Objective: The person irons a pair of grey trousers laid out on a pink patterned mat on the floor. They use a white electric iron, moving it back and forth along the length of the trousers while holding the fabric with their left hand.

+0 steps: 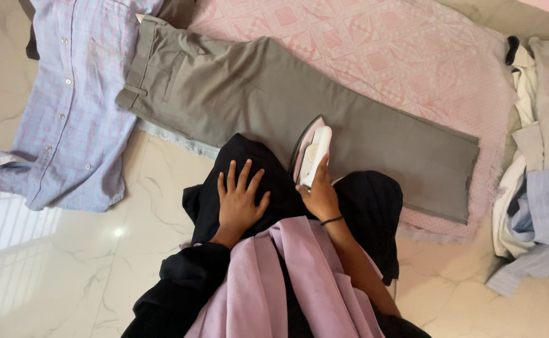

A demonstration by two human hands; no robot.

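The right hand (320,197) is wrapping its fingers around a white-and-pink electric iron (311,152) on folded grey-green trousers (274,100) over a pink patterned cloth (381,56); the left hand (240,199) is resting, fingers spread, on black fabric (268,169). A blue checked shirt (68,106) is lying left, crumpled clothes (540,188) right.

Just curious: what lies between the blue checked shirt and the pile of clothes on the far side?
In the head view, grey trousers spread on a pink patterned cloth, an iron on them.
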